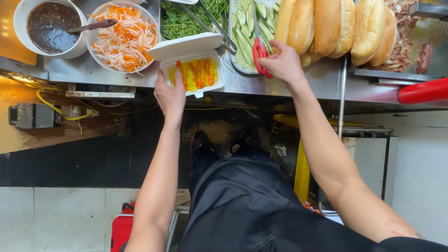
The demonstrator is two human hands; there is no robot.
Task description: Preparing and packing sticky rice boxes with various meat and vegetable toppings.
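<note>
Left hand [171, 95] grips the near edge of the open foam box [192, 70]; right hand [282, 63] holds red-handled scissors [259, 55] just right of it

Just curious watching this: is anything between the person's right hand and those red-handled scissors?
Nothing visible. The right hand is already on the red-handled scissors, its fingers at the handles beside the cucumber tray. The left hand holds the white foam box.

head view, steeply downward, close over counter [289, 79]
</note>
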